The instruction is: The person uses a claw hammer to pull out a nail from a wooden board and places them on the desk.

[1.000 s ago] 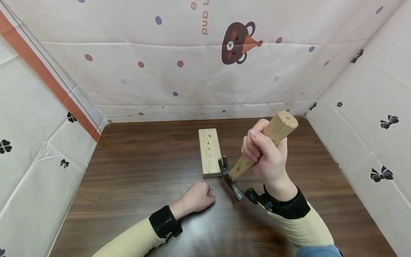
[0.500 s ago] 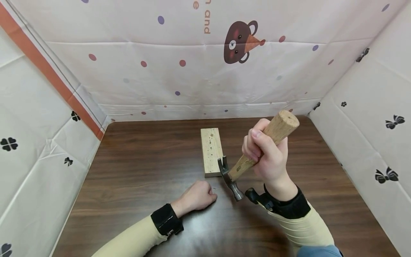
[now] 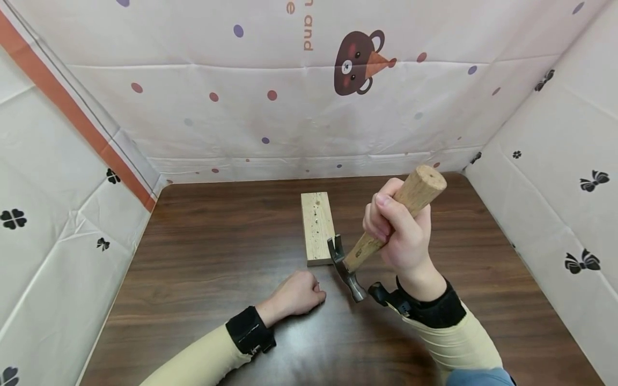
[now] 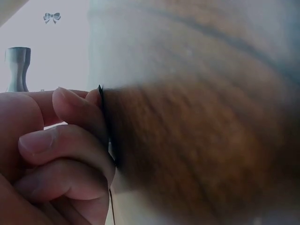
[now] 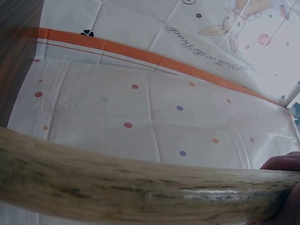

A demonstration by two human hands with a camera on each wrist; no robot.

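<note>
My right hand grips the wooden handle of a claw hammer, its butt end up and its steel head low. The hammer's claw overlaps the near right corner of a pale wooden board in the head view. Dark marks or nails run down the board's top. Low over the table, just in front of the board, my left hand has its fingers curled. A small nail pinched there shows in the earlier head frames; the fingers largely hide it now. The handle crosses the right wrist view.
The dark wood-grain table carries the board near its middle. White patterned sheets rise behind it, such as the back sheet, and on both sides. The hammer's striking end stands beyond the left fingers in the left wrist view.
Both hands stay nearly in place, with the hammer still over the board's near corner. The small shiny nail at the left fingertips, visible before, is now mostly out of sight. The head view shifts slightly.
</note>
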